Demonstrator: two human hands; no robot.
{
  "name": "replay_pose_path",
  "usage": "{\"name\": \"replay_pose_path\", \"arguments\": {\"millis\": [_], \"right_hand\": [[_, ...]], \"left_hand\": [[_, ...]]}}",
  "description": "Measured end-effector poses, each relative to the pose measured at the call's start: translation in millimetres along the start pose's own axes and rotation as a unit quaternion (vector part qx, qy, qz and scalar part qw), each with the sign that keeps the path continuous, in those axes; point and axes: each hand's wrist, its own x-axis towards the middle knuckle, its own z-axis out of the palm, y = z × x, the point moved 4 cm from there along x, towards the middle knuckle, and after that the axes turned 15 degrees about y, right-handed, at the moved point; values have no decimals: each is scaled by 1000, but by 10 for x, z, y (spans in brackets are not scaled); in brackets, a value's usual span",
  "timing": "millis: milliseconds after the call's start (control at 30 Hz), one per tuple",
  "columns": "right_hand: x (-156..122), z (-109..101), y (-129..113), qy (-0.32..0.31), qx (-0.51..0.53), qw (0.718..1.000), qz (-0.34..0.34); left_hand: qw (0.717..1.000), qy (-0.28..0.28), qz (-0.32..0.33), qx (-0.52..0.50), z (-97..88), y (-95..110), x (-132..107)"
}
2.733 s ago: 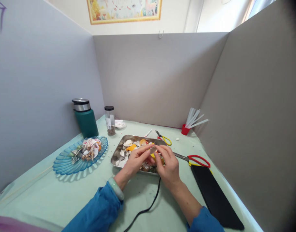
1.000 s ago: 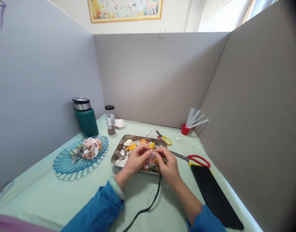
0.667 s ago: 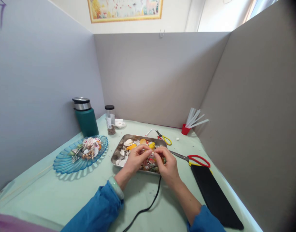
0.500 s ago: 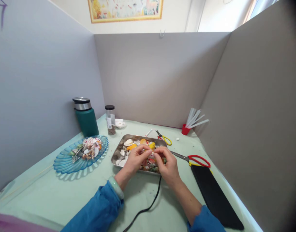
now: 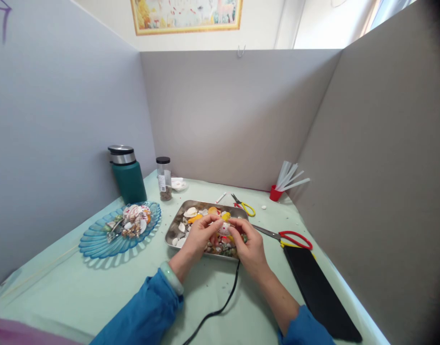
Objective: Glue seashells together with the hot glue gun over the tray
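Blue sleeves (image 5: 144,304) lead to two bare hands held close together over a steel tray (image 5: 174,225) of mixed shells (image 5: 191,212). The left hand (image 5: 202,235), a pale green bangle (image 5: 170,278) at its wrist, has its thumb and fingers drawn in towards the right hand (image 5: 250,242), whose thumb and fingers are likewise bent in. A white piece (image 5: 224,229) with small red marks shows between the fingertips, above the near part of the tray; I cannot tell which hand grips it, or how firmly

Left of the tray, a blue plate (image 5: 94,242) bears a heap of shells and some wrapped bits. Behind the plate stand a green flask (image 5: 128,182) and a clear jar (image 5: 164,184) with a black lid, part filled with something brown. To the tray's right lie scissors (image 5: 273,234) with red and yellow handles, next to a black slab (image 5: 322,292). Yellow-handled snips (image 5: 246,206) lie just behind the tray, and further back a red cup (image 5: 275,194) holds whitish sticks (image 5: 286,175). A black cable (image 5: 223,309) runs from the tray's near edge across the pale green cloth (image 5: 122,287)
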Motion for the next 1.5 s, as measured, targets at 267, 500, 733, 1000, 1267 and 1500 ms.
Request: {"name": "replay_pose_path", "arguments": {"millis": [267, 500, 733, 1000, 1267, 1500], "right_hand": [[11, -18, 2, 15, -13, 1000, 4], [-4, -13, 22, 5, -17, 1000, 25], [-4, -13, 27, -19, -20, 999, 29], [-9, -5, 32, -20, -8, 999, 46], [-29, 11, 84, 8, 9, 998, 56], [-31, -7, 89, 39, -12, 998, 46]], "left_hand": [[1000, 7, 3, -15, 10, 19, 1], [1000, -5, 14, 11, 23, 38, -17], [999, -18, 16, 26, 24, 56, -30], [1000, -21, 7, 3, 9, 21, -13], [997, 10, -41, -57, -12, -13, 26], [999, 45, 19, -3, 19, 65, -10]]}}
